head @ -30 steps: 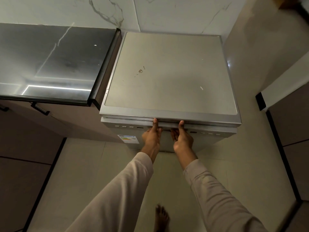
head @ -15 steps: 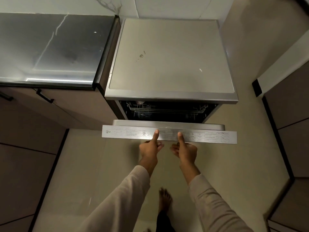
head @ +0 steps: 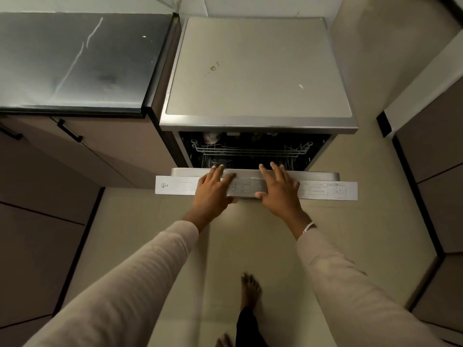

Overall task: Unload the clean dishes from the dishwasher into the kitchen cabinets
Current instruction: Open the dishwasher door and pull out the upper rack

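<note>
The silver dishwasher (head: 258,71) stands beside the counter, its door (head: 325,189) tilted partly open toward me. In the dark gap a wire upper rack (head: 250,149) shows, with a round pale dish (head: 211,137) at its back left; the rest of the load is hidden. My left hand (head: 213,189) and my right hand (head: 280,189) lie side by side on the middle of the door's top edge. The fingers of both hands reach over the inner lip, and my right thumb sits at the front edge.
A dark glossy counter (head: 75,58) with base cabinets and a black handle (head: 69,131) is on the left. Brown cabinet fronts (head: 438,146) line the right side. My bare foot (head: 250,289) stands on the beige floor in front of the door.
The door has gone from shut to partly open, swinging toward me. Both hands have shifted from under the handle with thumbs on top to lying over the door's top edge.
</note>
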